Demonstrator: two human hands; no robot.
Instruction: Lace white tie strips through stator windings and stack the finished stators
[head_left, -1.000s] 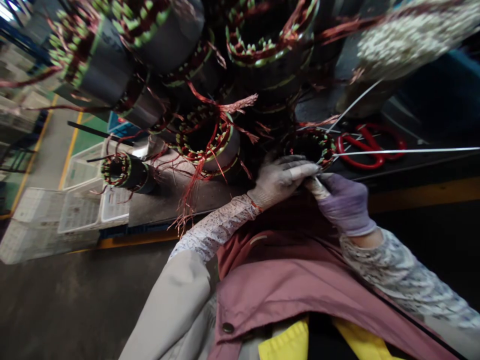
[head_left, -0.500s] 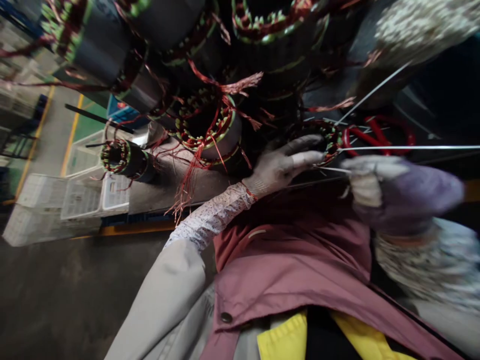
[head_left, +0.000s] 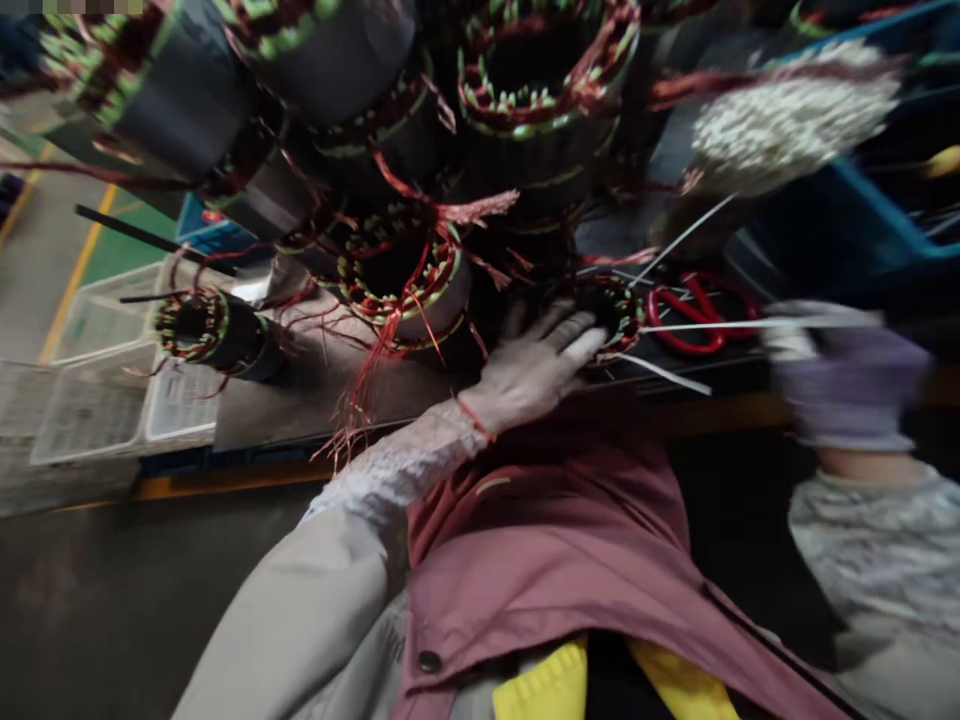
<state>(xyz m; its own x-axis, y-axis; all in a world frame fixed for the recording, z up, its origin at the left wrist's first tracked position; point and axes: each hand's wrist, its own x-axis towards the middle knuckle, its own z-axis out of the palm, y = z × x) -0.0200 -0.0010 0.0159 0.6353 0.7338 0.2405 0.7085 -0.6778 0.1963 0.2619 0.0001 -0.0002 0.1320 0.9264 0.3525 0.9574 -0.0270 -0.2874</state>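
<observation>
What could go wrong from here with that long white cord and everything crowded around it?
The long white cord crosses the red-handled scissors in this view, so it might snag or drag them. The left hand has its fingers at the wound ring, where a tightening cord could pinch. Loose copper wires dangle near the left sleeve and may catch it.

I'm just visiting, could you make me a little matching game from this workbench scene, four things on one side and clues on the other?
1. Left hand
2. Right hand
3. Scissors
4. Apron

A. Pink
B. Purple glove
C. Fingers at the wound ring
D. Red handles

Pairs: 1-C, 2-B, 3-D, 4-A
</observation>
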